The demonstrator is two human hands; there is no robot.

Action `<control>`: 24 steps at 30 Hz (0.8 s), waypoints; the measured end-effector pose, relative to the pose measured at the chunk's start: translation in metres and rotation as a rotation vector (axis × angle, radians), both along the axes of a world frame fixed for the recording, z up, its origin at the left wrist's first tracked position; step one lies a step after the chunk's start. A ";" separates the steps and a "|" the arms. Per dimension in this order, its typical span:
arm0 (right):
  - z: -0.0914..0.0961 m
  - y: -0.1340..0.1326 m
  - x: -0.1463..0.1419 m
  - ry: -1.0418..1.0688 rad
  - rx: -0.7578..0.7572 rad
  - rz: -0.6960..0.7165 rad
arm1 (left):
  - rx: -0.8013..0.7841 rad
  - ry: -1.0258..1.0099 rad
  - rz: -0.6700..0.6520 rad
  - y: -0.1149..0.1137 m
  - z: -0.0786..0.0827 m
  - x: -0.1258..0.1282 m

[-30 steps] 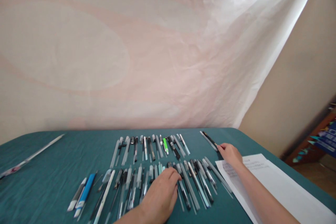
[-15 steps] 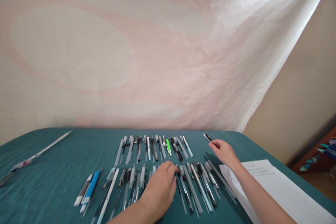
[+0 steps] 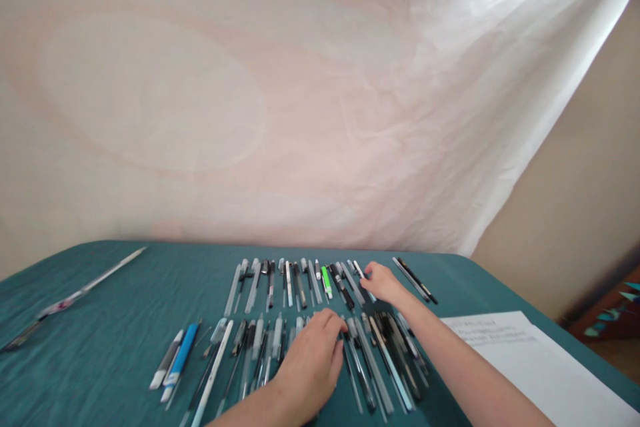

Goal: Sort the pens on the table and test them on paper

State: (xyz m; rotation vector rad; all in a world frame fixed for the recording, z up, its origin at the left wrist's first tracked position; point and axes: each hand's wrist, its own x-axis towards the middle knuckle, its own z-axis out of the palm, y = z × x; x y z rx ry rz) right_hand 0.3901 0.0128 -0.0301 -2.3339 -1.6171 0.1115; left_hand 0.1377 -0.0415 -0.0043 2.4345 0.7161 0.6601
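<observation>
Two rows of many pens lie on a teal cloth-covered table. My left hand rests palm down on the near row of pens, fingers curled over a few of them. My right hand reaches across the near row to the right end of the far row of pens, fingertips touching a white pen there. Its fingers are bent; what they hold, if anything, is hidden. A green pen lies in the far row, left of my right hand.
Two dark pens lie apart at the far right. A long white stick lies at the far left. White printed paper covers the near right corner. A blue pen ends the near row on the left. A pale draped sheet hangs behind.
My right hand has left the two dark pens at the far right and moved left to the right end of the far row. The left hand has stayed on the near row.
</observation>
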 end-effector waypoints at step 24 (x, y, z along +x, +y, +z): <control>0.046 -0.050 -0.027 0.332 0.117 0.174 | -0.688 -0.410 0.035 0.007 0.006 0.010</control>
